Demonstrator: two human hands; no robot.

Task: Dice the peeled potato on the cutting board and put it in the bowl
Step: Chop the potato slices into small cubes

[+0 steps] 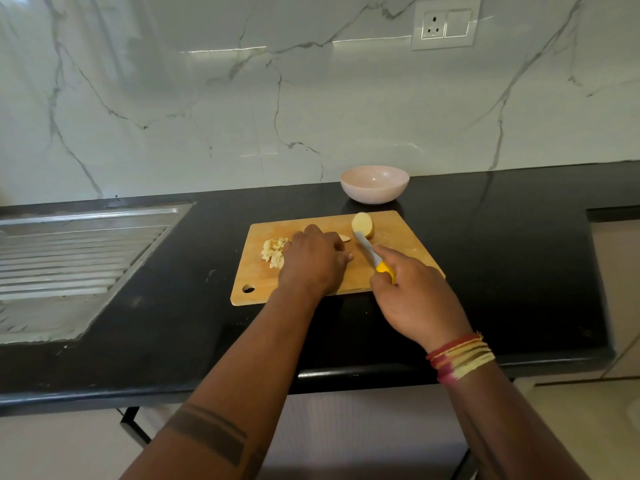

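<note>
The peeled potato (363, 224) is partly diced: cubes (274, 252) lie on the cutting board (398, 237), a large chunk remains, the pink bowl (374, 184) looks empty, the right hand (412, 299) grips the yellow-handled knife (372, 256), and the left hand (315, 261) curls over a slice (344, 238).

No text, label, brand or number is readable anywhere.

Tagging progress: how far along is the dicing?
Partly done: diced pieces piled on the cutting board. In hand: right hand holds the knife, left hand covers a slice. Left: potato half uncut, bowl empty.
</note>
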